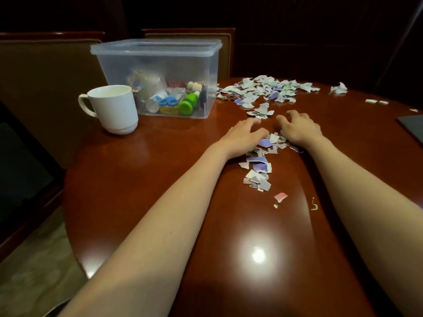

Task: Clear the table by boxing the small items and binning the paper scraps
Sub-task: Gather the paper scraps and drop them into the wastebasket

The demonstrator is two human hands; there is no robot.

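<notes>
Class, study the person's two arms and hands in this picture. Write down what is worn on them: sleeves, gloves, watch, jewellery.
Nothing worn shows. The left forearm and the right forearm are bare up to the picture's edge: no sleeve, watch or bracelet. The left hand and the right hand have no gloves. No ring can be made out, though the fingers are slightly blurred.
</notes>
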